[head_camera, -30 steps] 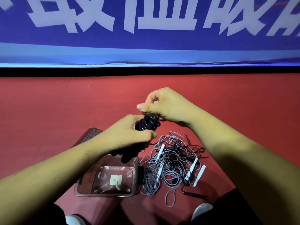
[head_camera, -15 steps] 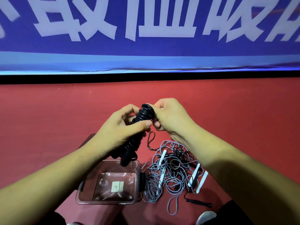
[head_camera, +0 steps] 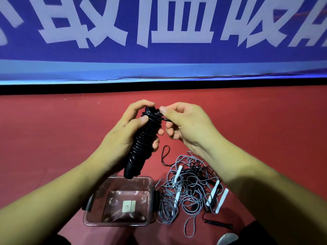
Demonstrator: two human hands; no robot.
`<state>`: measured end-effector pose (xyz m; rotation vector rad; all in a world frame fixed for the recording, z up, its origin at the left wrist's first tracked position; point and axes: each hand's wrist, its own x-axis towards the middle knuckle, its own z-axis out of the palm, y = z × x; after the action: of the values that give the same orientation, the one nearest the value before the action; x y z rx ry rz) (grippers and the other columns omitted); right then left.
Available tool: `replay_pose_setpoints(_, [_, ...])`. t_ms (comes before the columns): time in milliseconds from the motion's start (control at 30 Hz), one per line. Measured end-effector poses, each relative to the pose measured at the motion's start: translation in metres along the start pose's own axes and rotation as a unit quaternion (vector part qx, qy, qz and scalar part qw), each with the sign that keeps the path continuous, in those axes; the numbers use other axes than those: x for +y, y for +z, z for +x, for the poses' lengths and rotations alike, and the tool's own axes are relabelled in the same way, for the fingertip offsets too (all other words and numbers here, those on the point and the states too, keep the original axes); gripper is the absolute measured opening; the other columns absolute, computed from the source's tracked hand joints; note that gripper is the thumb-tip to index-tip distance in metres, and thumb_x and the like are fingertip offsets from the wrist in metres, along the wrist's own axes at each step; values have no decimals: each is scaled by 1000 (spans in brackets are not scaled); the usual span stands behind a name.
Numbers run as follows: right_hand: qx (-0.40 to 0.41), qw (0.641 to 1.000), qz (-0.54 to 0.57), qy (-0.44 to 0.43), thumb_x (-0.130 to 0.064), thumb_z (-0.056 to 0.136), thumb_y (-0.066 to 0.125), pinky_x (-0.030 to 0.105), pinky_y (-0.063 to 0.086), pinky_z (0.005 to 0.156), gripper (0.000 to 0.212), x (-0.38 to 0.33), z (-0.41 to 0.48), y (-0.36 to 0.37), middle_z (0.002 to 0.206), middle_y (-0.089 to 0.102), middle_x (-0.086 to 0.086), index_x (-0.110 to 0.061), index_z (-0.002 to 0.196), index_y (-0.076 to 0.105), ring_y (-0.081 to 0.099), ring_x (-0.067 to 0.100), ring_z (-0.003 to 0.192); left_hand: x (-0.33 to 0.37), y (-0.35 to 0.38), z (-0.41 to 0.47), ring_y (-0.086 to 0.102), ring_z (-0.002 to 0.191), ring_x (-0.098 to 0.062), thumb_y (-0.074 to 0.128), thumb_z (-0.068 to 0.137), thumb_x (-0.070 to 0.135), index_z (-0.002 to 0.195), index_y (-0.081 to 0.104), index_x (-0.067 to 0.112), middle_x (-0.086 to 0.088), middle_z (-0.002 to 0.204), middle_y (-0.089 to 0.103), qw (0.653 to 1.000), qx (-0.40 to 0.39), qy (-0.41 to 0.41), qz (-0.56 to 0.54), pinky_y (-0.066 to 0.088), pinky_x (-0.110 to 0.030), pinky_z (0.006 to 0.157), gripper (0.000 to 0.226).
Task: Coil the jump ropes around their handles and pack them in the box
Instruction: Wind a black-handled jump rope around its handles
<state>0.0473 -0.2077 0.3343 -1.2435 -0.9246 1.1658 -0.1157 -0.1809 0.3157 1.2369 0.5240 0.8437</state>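
1. Black jump rope (head_camera: 144,138): one; cord wound in tight turns round its handles; held in the air, tilted, lower end just above the box.
2. Left hand (head_camera: 122,140): one; fingers and thumb curled round the middle of the bundle, forefinger hooked over its top.
3. Right hand (head_camera: 191,128): one; thumb and fingers pinching the loose cord end at the bundle's top.
4. Clear plastic box (head_camera: 115,224): one; open-topped, on the red floor (head_camera: 53,138); one white label (head_camera: 129,206) on its bottom.
5. Grey jump ropes (head_camera: 187,190): one tangled heap against the box's right side; rope count cannot be told; white handles (head_camera: 214,191), four counted.
6. Loose black handle (head_camera: 219,224): one; on the floor at the heap's near edge.
7. Blue banner (head_camera: 159,55): one; white characters; behind the floor.
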Motion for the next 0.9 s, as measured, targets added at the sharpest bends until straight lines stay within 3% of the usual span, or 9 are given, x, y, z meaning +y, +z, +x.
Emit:
replay_pose_setpoints(100, [-63,995,77,3,-15,92,64,19,38,39,22,-4,-2,-4,55,53,4,3,103,59,50,13,44,-1,-1,0,55,61,-28,42,99,20,115,49,29,-23,86,57,996,-33,7,-84,42,-41,67,19])
replay_pose_setpoints(200, [-118,985,126,-28,-4,90,62,21,46,47,21,-7,-2,-6,63,58,9,6,107,58,59,19,53,0,-1,0,54,61,-26,38,99,19,109,44,25,-21,88,55,989,-44,13,-139,46,-35,61,13])
replay_pose_setpoints(300, [-111,990,32,-75,1,90,62,23,48,47,13,-9,0,-8,63,62,12,5,101,60,61,20,52,2,0,0,51,58,-24,34,99,21,105,46,24,-21,92,56,984,-33,8,-175,45,-34,59,13])
replay_pose_setpoints(400, [-85,987,-88,-106,-8,93,62,28,47,43,11,-8,2,-10,59,62,12,-1,85,60,58,24,47,2,-1,1,50,57,-24,37,99,31,104,48,24,-21,102,56,983,-17,5,-180,45,-34,58,14])
replay_pose_setpoints(467, [-75,984,-120,-109,-15,95,61,29,44,43,18,-7,2,-9,56,60,9,-3,82,57,58,24,46,3,-2,7,53,56,-25,56,94,36,102,49,24,-22,103,57,983,-18,9,-184,47,-36,56,16])
replay_pose_setpoints(567, [-70,984,-116,-115,-18,96,60,29,43,45,21,-5,1,-7,55,57,7,-1,84,58,60,24,49,2,-9,14,56,55,-27,85,70,38,96,53,25,-22,102,56,978,-29,4,-207,49,-37,53,44])
replay_pose_setpoints(700, [-94,988,-47,-114,-12,95,60,27,44,47,11,-7,-2,-5,60,54,12,-8,84,61,52,22,51,4,-7,10,55,57,-25,59,91,30,94,55,25,-22,115,50,978,8,10,-207,48,-32,54,7])
replay_pose_setpoints(767, [-134,987,30,-84,-5,94,57,24,45,46,7,-10,-4,-5,64,53,11,-4,88,60,52,19,52,6,-6,7,55,55,-24,48,93,28,91,54,26,-20,114,55,979,26,-4,-204,49,-28,51,6])
replay_pose_setpoints(900, [-150,980,123,-43,-7,95,52,22,44,45,11,-11,-4,-6,65,51,5,0,90,60,54,15,52,8,-9,7,61,56,-26,45,89,28,97,52,23,-16,100,70,978,23,-60,-198,52,-28,50,11])
